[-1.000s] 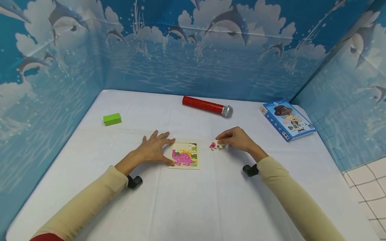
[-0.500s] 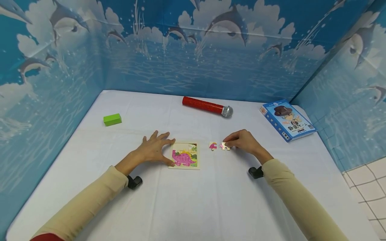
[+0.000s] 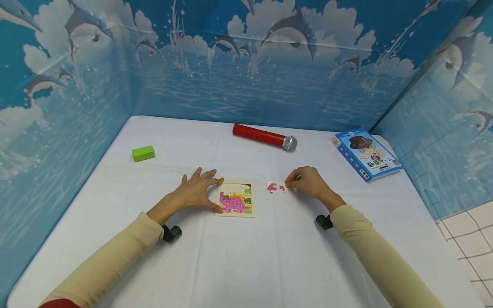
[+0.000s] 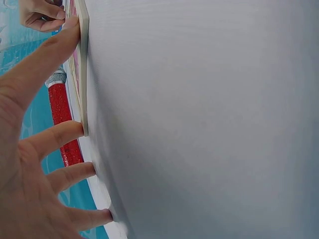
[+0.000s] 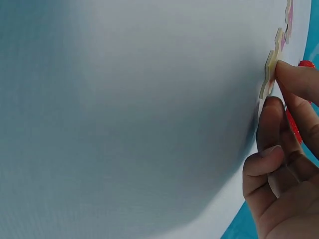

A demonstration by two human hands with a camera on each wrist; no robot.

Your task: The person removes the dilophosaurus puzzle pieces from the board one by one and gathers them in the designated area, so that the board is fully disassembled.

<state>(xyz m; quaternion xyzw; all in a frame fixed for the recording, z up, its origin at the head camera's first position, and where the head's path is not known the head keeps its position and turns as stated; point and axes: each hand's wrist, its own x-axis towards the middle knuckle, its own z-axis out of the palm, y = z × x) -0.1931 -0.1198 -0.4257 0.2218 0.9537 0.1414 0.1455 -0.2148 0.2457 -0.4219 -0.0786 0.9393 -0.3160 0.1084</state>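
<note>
In the head view, a framed dinosaur jigsaw puzzle lies flat on the white table, its upper left part bare. My left hand is spread at its left side; thumb and index finger touch the frame, and in the left wrist view the other fingertips rest on the cloth. Right of the puzzle lies a loose pink puzzle piece. My right hand pinches a second puzzle piece just beside it, partly covered by the fingers. In the right wrist view the thumb and a finger hold this piece's edge.
Behind the puzzle lies a red microphone with a silver head. A green block sits at the back left, a blue illustrated box at the back right. Dolphin-printed curtains enclose the table's back and sides.
The right hand has drawn its piece rightward, away from the other pink piece, then shifted slightly back left and now covers more of it. The left hand and the puzzle have stayed put.
</note>
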